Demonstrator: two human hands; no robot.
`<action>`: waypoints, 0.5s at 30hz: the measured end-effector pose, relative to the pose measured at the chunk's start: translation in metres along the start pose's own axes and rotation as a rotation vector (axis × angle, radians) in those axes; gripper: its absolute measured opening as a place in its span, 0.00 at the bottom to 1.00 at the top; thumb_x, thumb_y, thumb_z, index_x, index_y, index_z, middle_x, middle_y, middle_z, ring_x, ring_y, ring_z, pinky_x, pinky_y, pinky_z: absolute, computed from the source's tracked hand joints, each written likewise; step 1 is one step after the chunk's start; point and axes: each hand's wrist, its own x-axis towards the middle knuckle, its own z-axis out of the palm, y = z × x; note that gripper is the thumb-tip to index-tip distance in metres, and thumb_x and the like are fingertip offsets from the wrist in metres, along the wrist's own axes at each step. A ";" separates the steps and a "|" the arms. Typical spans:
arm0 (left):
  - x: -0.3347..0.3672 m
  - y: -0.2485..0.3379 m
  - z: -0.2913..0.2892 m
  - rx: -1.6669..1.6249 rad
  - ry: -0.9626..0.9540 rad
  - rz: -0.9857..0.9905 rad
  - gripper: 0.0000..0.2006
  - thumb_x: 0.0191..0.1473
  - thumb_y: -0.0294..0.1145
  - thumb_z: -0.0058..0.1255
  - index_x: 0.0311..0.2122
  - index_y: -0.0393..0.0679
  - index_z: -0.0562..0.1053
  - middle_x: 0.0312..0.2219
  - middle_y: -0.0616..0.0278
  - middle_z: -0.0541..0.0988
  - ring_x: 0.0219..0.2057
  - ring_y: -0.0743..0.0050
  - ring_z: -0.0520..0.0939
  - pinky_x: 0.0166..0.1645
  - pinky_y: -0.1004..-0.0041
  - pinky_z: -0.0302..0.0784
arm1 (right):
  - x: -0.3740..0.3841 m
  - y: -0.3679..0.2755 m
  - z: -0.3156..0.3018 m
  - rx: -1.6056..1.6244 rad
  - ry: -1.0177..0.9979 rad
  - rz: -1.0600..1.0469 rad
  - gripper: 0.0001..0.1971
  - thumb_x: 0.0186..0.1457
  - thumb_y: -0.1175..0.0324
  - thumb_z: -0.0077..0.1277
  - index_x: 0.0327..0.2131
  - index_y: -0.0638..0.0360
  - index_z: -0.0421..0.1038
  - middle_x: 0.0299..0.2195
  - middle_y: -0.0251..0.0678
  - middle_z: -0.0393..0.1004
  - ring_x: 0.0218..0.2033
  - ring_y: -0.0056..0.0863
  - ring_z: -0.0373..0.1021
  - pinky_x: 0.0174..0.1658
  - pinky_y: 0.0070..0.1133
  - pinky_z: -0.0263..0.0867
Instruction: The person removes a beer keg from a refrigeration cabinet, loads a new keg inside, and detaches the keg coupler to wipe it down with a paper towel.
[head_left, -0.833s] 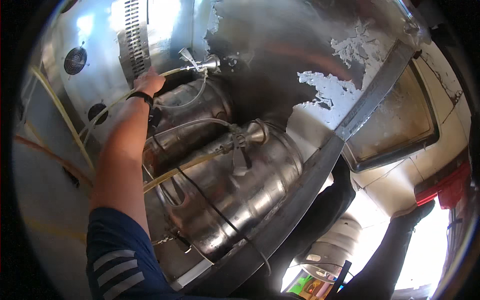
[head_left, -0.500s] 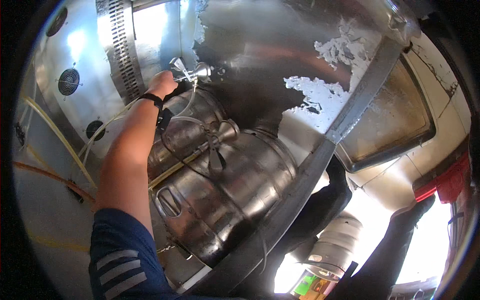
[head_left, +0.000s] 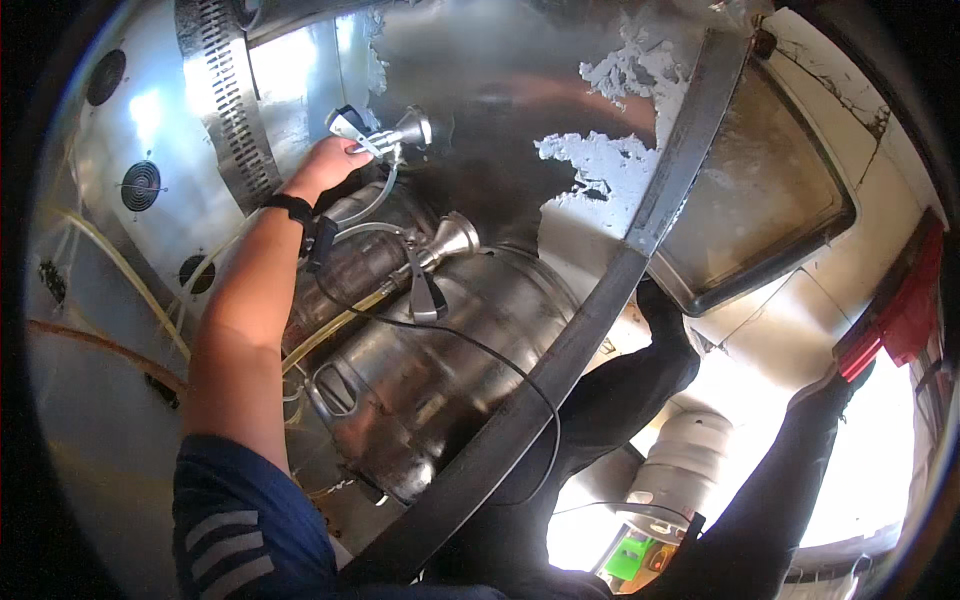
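My left hand (head_left: 325,165) reaches deep into a steel cooler and is closed around the lever handle of the keg coupler (head_left: 395,132) on the rear keg (head_left: 350,262). A black band with a thin black cable sits on that wrist. Clear tubing runs down from the coupler. In front lies a larger steel keg (head_left: 450,370) on its side, with its own coupler (head_left: 447,243) and a hanging black handle. My right hand is not visible.
Vented steel cooler walls (head_left: 150,130) surround the kegs. A dark door-frame bar (head_left: 600,300) crosses diagonally. Outside are a steel tray-like panel (head_left: 770,180), another keg (head_left: 680,480) on the floor, a red object (head_left: 890,320) and legs in black trousers (head_left: 620,400).
My left hand has stayed at the rear coupler and now has its fingers around the lever. My head has shifted, so the kegs sit lower and nearer in the picture.
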 end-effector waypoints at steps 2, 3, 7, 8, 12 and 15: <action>-0.012 0.012 0.000 0.004 0.040 0.028 0.16 0.49 0.43 0.55 0.38 0.42 0.77 0.29 0.55 0.80 0.32 0.65 0.80 0.41 0.70 0.71 | 0.005 -0.005 -0.004 0.004 0.002 -0.033 0.33 0.57 0.50 0.44 0.58 0.60 0.50 0.51 0.50 0.62 0.48 0.37 0.65 0.49 0.30 0.65; -0.020 0.013 0.000 0.005 0.073 0.054 0.17 0.49 0.44 0.54 0.37 0.41 0.77 0.28 0.54 0.80 0.31 0.64 0.80 0.40 0.69 0.71 | 0.007 -0.009 -0.004 0.013 0.004 -0.050 0.32 0.57 0.51 0.45 0.58 0.60 0.50 0.50 0.50 0.63 0.47 0.37 0.65 0.49 0.30 0.65; -0.044 0.035 -0.017 0.030 0.130 0.162 0.19 0.49 0.48 0.54 0.38 0.42 0.77 0.28 0.53 0.80 0.31 0.62 0.80 0.40 0.69 0.71 | 0.005 -0.019 -0.016 0.051 -0.001 -0.096 0.30 0.57 0.53 0.45 0.57 0.60 0.52 0.50 0.48 0.64 0.46 0.35 0.66 0.48 0.29 0.66; -0.051 0.038 -0.021 0.001 0.158 0.151 0.19 0.49 0.49 0.54 0.38 0.43 0.77 0.28 0.53 0.80 0.31 0.61 0.80 0.40 0.69 0.71 | 0.004 -0.021 -0.018 0.067 -0.007 -0.105 0.30 0.57 0.53 0.45 0.57 0.60 0.53 0.49 0.48 0.64 0.45 0.35 0.66 0.47 0.29 0.66; -0.086 0.063 -0.032 0.065 0.221 0.166 0.19 0.48 0.50 0.53 0.37 0.44 0.78 0.28 0.53 0.80 0.30 0.60 0.79 0.40 0.69 0.72 | -0.004 -0.029 -0.044 0.094 -0.032 -0.137 0.28 0.58 0.55 0.45 0.56 0.60 0.55 0.49 0.47 0.66 0.44 0.33 0.67 0.46 0.28 0.67; -0.122 0.076 -0.042 -0.004 0.312 0.141 0.19 0.48 0.50 0.53 0.36 0.45 0.78 0.27 0.53 0.80 0.30 0.58 0.79 0.39 0.68 0.72 | -0.005 -0.040 -0.067 0.117 -0.061 -0.185 0.27 0.58 0.56 0.46 0.56 0.60 0.56 0.48 0.46 0.67 0.43 0.32 0.68 0.45 0.27 0.67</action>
